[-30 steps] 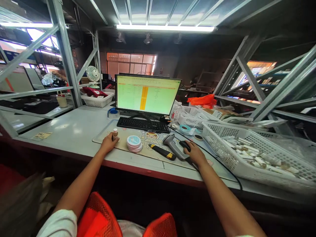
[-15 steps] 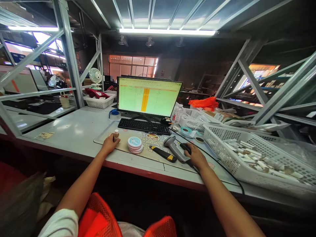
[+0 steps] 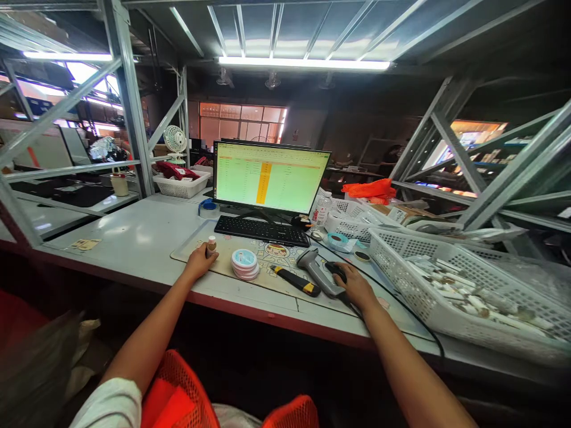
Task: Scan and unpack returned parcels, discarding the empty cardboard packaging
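The 2 hands are well apart. Left of the frame's centre, the left hand (image 3: 200,263) has its fingers closed around a small white-capped bottle (image 3: 212,245). Right of centre, the right hand (image 3: 357,287) grips a black computer mouse (image 3: 335,270), just beside a grey barcode scanner (image 3: 317,272). Between them, near mid-frame, lies a black-and-yellow utility knife (image 3: 295,281).
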`<state>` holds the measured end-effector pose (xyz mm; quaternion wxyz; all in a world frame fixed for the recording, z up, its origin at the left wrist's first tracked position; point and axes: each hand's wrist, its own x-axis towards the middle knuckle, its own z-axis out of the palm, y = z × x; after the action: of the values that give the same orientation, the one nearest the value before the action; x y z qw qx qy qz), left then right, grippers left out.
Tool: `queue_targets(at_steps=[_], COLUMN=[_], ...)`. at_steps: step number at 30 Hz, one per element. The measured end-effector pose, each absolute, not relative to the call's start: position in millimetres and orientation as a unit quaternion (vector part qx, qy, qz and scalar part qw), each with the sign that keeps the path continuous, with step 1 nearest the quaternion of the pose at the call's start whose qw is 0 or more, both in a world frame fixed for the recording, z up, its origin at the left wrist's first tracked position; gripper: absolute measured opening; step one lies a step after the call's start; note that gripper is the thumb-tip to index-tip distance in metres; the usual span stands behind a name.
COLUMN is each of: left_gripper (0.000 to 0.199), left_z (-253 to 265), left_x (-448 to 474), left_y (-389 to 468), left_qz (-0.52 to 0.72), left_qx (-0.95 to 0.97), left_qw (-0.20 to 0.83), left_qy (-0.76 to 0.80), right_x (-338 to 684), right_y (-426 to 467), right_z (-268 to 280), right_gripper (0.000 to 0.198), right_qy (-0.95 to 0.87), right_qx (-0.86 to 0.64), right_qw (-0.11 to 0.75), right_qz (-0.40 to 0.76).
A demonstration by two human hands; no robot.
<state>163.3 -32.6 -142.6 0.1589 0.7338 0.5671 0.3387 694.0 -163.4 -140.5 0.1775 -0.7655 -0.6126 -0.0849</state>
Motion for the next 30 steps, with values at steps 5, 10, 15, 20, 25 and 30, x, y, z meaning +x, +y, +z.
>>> queue_targets(at_steps=[5, 10, 15, 20, 25, 30], left_gripper=[0.030, 0.034, 0.033, 0.041, 0.062, 0.083], left_z=[-140, -126, -96, -78, -85, -104], left_x=[164, 164, 201, 260, 264, 243], left_y=[-35, -51, -94, -126, -101, -73], left_qz=[0.345, 0.400, 0.402, 0.281, 0.316, 0.236], left_qx=[0.735, 0.737, 0.820, 0.899, 0.872, 0.844], left_qw=[0.161, 0.132, 0.105, 0.108, 0.057, 0.099], left_qy=[0.561, 0.528, 0.394, 0.317, 0.368, 0.471], right_x=[696, 679, 582, 476, 520, 628], right_y=[-165, -166, -177, -187, -172, -188], right_z=[-144, -120, -63, -44, -40, -13], right_gripper=[0.053, 0.055, 0.052, 0.046, 0.042, 0.056], right_qy=[-0.611, -0.591, -0.671, -0.815, -0.651, -0.372], right_qx=[-0.765, -0.734, -0.617, -0.531, -0.650, -0.646], right_qw=[0.189, 0.302, 0.407, 0.220, 0.368, 0.647], right_qz=[-0.079, -0.144, -0.057, 0.076, 0.138, 0.161])
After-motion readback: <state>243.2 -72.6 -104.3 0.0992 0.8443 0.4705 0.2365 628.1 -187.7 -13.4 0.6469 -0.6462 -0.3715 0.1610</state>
